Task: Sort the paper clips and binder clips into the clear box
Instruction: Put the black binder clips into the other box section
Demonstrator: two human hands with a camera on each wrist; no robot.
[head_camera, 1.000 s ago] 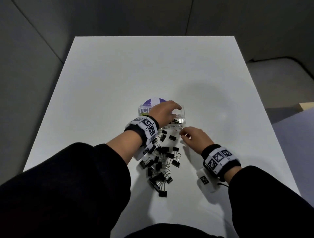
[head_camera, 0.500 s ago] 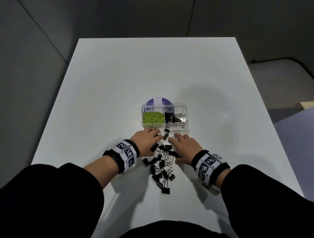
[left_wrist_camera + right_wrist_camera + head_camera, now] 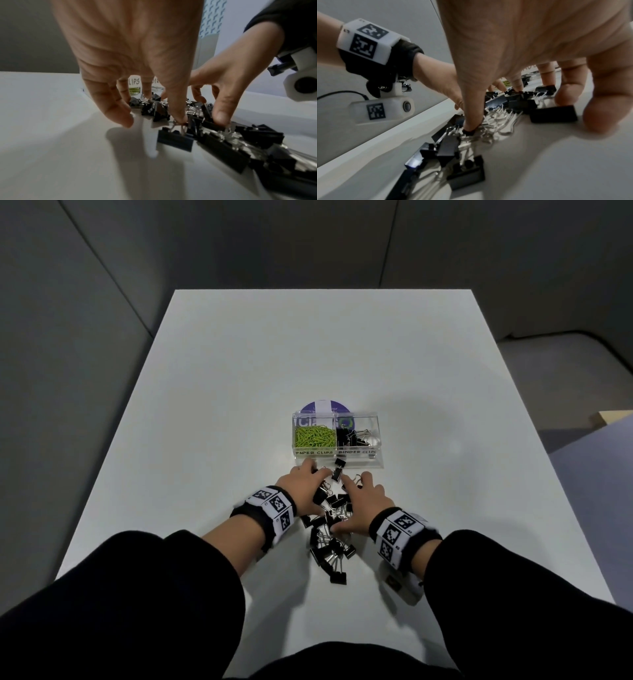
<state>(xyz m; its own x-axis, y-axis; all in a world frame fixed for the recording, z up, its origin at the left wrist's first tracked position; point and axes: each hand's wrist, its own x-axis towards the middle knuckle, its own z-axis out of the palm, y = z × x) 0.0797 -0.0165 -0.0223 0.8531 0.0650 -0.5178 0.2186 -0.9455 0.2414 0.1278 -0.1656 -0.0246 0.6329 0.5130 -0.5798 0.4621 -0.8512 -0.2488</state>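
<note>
The clear box (image 3: 376, 419) stands mid-table, with green paper clips (image 3: 314, 436) in its left compartment and black binder clips (image 3: 352, 437) in its right. In front of it lies a loose pile of black binder clips (image 3: 330, 546). My left hand (image 3: 317, 484) comes down on the pile's left side with spread fingertips (image 3: 123, 119) touching table and clips. My right hand (image 3: 349, 501) presses on the pile's right side, its thumb (image 3: 471, 121) on a wire handle. Neither hand visibly pinches a clip. Two binder clips (image 3: 338, 467) lie just before the box.
The white table (image 3: 239, 405) ends close to my body and at both sides. A round purple and white label (image 3: 323, 406) shows behind the box. Grey walls surround the table; a grey surface (image 3: 582, 364) lies to the right.
My left hand has drawn back from over the box to the pile. My right hand has slid from the box's front onto the pile. Both now lie spread on the clips.
</note>
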